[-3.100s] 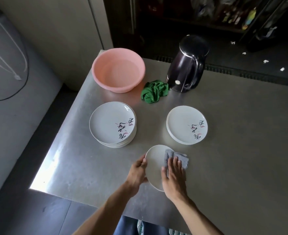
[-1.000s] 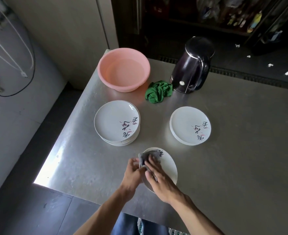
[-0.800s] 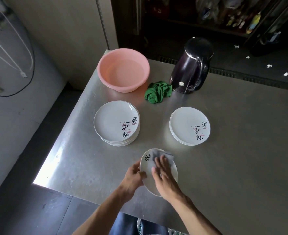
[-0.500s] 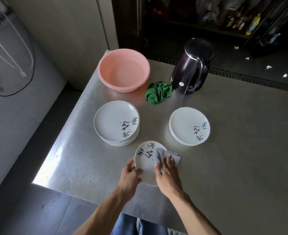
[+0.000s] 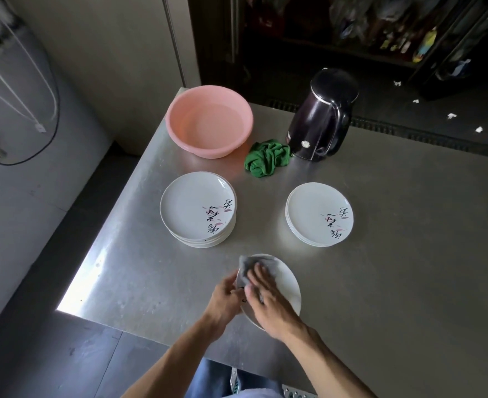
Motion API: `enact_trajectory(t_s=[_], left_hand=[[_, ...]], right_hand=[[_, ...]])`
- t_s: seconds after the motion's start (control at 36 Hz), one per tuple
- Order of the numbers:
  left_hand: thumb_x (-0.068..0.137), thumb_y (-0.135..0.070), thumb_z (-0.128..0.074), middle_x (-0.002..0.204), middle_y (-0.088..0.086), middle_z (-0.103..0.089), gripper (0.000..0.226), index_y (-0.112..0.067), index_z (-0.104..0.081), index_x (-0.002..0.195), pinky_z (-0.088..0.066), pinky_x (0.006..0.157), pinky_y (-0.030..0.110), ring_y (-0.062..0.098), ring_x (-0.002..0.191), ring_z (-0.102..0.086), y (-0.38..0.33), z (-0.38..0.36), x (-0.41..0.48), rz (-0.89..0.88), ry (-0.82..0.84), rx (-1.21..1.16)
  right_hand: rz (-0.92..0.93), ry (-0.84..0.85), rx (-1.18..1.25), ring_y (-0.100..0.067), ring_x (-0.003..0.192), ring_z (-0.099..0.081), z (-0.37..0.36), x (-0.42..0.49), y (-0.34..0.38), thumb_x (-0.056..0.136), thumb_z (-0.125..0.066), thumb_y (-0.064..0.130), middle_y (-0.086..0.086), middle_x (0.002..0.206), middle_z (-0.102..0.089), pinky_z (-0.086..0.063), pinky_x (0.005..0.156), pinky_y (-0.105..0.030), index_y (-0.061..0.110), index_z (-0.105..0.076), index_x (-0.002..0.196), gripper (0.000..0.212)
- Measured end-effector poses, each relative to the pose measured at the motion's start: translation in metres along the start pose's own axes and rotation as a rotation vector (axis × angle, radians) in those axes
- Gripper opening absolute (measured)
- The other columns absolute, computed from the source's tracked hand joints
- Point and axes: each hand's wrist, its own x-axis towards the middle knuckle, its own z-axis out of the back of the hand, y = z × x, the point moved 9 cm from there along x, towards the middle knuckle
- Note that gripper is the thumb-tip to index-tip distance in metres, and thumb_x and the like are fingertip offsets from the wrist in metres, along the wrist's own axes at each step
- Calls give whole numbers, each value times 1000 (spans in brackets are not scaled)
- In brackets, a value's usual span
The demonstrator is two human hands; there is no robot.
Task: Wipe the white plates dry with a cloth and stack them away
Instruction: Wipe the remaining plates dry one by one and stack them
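Left hand (image 5: pixel 225 297) grips the plate (image 5: pixel 288 285) rim; right hand (image 5: pixel 270 307), fingers (image 5: pixel 261 278) flat, presses the cloth (image 5: pixel 246 268) on it. Judged mid-task: this plate not yet stacked; taller stack (image 5: pixel 198 209) before the pink basin (image 5: pixel 208 122), lower stack (image 5: pixel 318 215) to its right

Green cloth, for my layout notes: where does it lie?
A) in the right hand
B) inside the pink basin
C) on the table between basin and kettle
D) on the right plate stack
C: the green cloth lies crumpled on the table, between the basin and the kettle.
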Motion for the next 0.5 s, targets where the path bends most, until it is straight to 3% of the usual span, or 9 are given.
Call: enact_trajectory(t_s=[0.08, 0.17, 0.22, 0.28, 0.33, 0.42, 0.5], left_hand=[[97, 14, -47, 113, 23, -74, 43, -13, -69, 123, -58, 91, 56, 34, 101, -72, 2, 1, 2, -14, -6, -51], [96, 16, -41, 118, 24, -72, 50, -14, -63, 130, -58, 91, 57, 38, 103, -69, 11, 8, 2, 32, -89, -184], [94, 14, -45, 110, 22, -70, 35, -11, -62, 112, -56, 83, 47, 31, 95, -65, 12, 13, 0, 47, -165, -194], [93, 9, -54, 100, 23, -65, 19, -9, -54, 96, -54, 84, 46, 29, 91, -62, 10, 13, 0, 47, -180, -115], [92, 2, -63, 97, 21, -62, 18, -8, -49, 97, -59, 90, 51, 30, 91, -64, 5, 7, -2, 51, -130, -45], [88, -1, -69, 99, 24, -64, 30, -1, -46, 108, -61, 84, 53, 32, 89, -67, -2, 1, -8, 54, -94, -47], [94, 13, -55, 107, 29, -67, 39, -4, -47, 128, -56, 90, 59, 35, 92, -66, -3, 2, -10, 54, -80, -90]], right_hand=[[69, -16, -91, -9, 153, 3, 2, -2, 3, 107, -29, 44, 6, 165, 1, 12, 117, -15, 18, -21, 158, 58], [-251, -82, -261, -19, 154, 1, 21, -2, -30, 106, -17, 49, -8, 167, -2, 3, 124, -35, 13, -17, 159, 64], [-379, -105, -234, -23, 154, -1, 29, -5, -38, 106, -15, 49, -14, 167, -2, 0, 125, -39, 9, -14, 159, 66], [-286, -90, -52, -19, 154, 3, 24, -4, -25, 107, -18, 46, -10, 167, 1, 2, 125, -36, 11, -10, 160, 64], [-98, -45, 147, -9, 153, 1, 18, -5, -1, 108, -25, 41, 1, 167, -5, -1, 125, -29, 17, -17, 159, 57], [101, -18, 78, -4, 152, -8, 13, -7, 17, 108, -34, 35, 5, 164, -18, -4, 123, -20, 18, -29, 156, 52], [-58, -36, -94, -15, 154, -1, 13, 2, -9, 108, -24, 41, -3, 167, -10, 1, 124, -29, 15, -17, 159, 57]])
